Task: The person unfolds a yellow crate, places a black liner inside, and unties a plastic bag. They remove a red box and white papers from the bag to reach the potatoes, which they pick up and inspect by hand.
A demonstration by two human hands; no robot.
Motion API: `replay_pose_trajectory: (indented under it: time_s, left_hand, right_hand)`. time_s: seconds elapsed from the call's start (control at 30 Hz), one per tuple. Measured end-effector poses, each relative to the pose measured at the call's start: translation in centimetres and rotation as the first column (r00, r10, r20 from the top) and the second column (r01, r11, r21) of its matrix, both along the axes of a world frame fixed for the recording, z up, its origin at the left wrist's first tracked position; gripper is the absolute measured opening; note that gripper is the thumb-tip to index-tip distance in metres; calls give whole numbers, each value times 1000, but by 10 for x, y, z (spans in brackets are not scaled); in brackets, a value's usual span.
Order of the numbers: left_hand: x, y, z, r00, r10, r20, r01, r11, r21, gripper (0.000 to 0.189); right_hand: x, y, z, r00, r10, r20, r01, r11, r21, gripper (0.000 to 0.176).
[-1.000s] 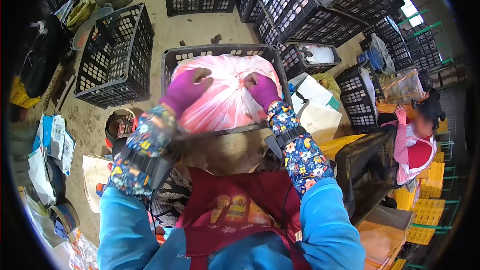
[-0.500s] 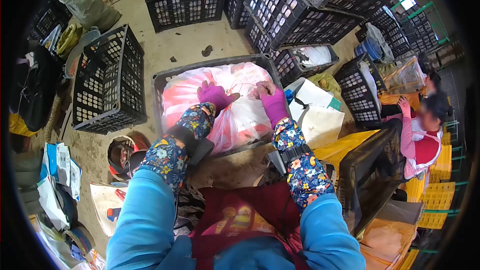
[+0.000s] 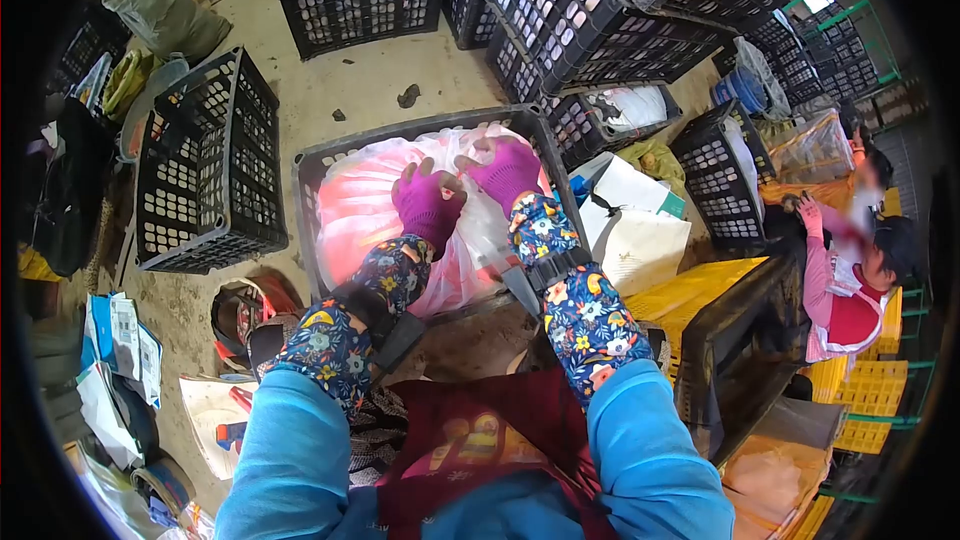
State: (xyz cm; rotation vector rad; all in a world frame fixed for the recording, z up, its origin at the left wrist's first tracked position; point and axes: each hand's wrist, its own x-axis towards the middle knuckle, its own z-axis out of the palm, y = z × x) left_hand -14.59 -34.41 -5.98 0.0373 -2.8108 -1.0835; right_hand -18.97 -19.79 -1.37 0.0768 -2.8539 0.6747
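A bulging white and pink plastic bag (image 3: 350, 195) fills a black plastic crate (image 3: 306, 202) in front of me. Over the bag's gathered middle, my left hand (image 3: 430, 202), in a purple fingerless glove, has its fingers curled inward. Close beside it on the right is my right hand (image 3: 503, 172), gloved alike, with bent fingers near the bag's far side. What lies between the fingers of either hand is too small or hidden to make out. Both forearms wear flowered sleeves with dark straps.
An open black crate (image 3: 212, 170) stands to the left. Stacked black crates (image 3: 365, 15) rise behind. Paper sheets (image 3: 640, 240) lie at the right, near a dark tub (image 3: 735, 360) and yellow crates (image 3: 880, 395). A co-worker (image 3: 850, 290) sits at the far right.
My right hand has moved left and slightly away from me, closer to my left hand. The thin red string visible between the hands earlier no longer shows clearly. The co-worker's arms have shifted.
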Motion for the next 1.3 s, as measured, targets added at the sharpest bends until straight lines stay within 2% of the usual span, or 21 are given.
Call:
replay_pose_trajectory:
  time_s: [0.03,0.13,0.17,0.27,0.37,0.4,0.47,0.53,0.57,0.63,0.7,0.8,0.93,0.97,1.0,1.07,1.1,1.17,1.2,1.23,1.3]
  left_hand:
    - [-1,0,-2,999,-2,-32,2,1000,3,17]
    - [-1,-2,5,1000,-3,-29,3,1000,-3,20]
    - [-2,-1,13,994,40,-101,-37,999,36,22]
    - [-12,4,39,958,85,-274,-59,993,102,30]
    - [-13,10,73,926,-53,-375,30,997,-65,34]
    - [-19,11,69,942,-64,-329,110,986,124,30]
    - [-30,7,75,962,-118,-245,226,848,479,24]
    - [-29,-2,90,976,-157,-149,216,691,690,24]
    - [-31,-9,101,978,-174,-111,195,601,775,26]
    - [-15,-26,156,979,-206,9,74,391,918,29]
    - [-3,-49,203,983,-178,-43,119,440,890,29]
    - [9,-88,242,883,-151,-445,445,575,687,31]
    - [33,-124,279,778,67,-625,390,728,563,35]
    - [40,-136,287,854,75,-516,471,313,825,34]
    - [43,-138,289,860,68,-505,473,264,841,33]
    - [46,-138,291,871,53,-489,475,165,864,35]
    - [43,-138,285,857,39,-514,456,407,791,32]
    - [41,-133,278,885,-4,-466,447,295,845,35]
    - [41,-132,276,886,-62,-459,460,243,854,37]
    - [37,-127,273,861,-104,-498,499,364,786,41]
    - [32,-112,261,844,-228,-485,534,442,721,53]
  right_hand:
    - [-9,-2,-6,977,-16,211,-15,990,140,28]
    - [-17,18,-24,987,39,-154,-48,997,-57,23]
    - [-15,19,-8,995,-11,-96,-1,992,-124,23]
    - [-8,23,27,922,29,-386,-111,975,-193,23]
    - [-1,22,73,858,211,-468,-250,968,-23,23]
    - [3,22,86,830,264,-492,-287,958,30,23]
    - [5,22,100,890,181,-419,-312,911,-269,25]
    - [8,14,109,974,57,-217,-195,695,-692,26]
    - [6,24,112,911,275,-308,-395,797,-456,54]
    - [13,20,104,909,394,-134,-412,812,-412,75]
    - [17,18,94,856,510,87,-486,850,-203,106]
    - [21,7,54,817,513,263,-570,784,245,103]
    - [21,7,17,842,504,194,-535,730,425,93]
    - [24,6,16,857,487,168,-509,749,425,90]
    - [26,5,14,871,470,143,-483,768,420,87]
    - [27,-9,28,839,499,215,-544,776,320,70]
    - [31,-14,34,780,532,330,-623,706,337,66]
    - [40,-19,37,711,597,372,-702,633,326,48]
    - [34,-14,34,753,595,282,-647,749,146,43]
    - [26,-4,30,796,571,200,-573,818,-53,39]
    - [24,10,60,850,524,50,-434,752,-496,27]
